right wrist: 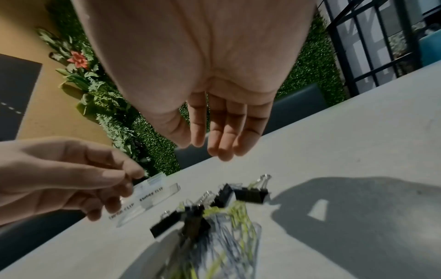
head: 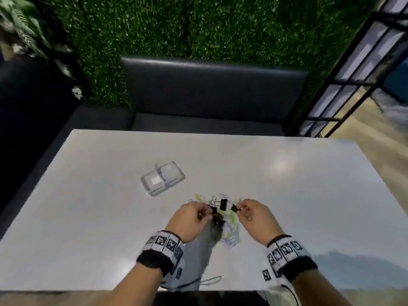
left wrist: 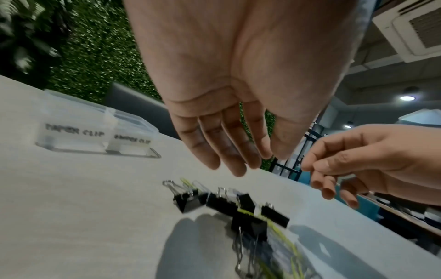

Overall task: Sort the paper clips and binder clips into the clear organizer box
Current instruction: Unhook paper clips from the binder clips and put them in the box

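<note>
Clips [head: 223,214] unsorted beside closed, empty-looking organizer box [head: 163,178]; left hand [head: 191,219], right hand [head: 254,214] hover spread; next, open box.

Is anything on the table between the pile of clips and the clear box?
No, nothing visible. Only bare table lies between the clip pile and the clear box. The box's lid looks shut, though, so it would need opening first.

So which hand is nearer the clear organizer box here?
Left. The left hand hovers over the clip pile, just near-right of the clear organizer box; the right hand is across the pile, farther right. Neither touches the box.
</note>
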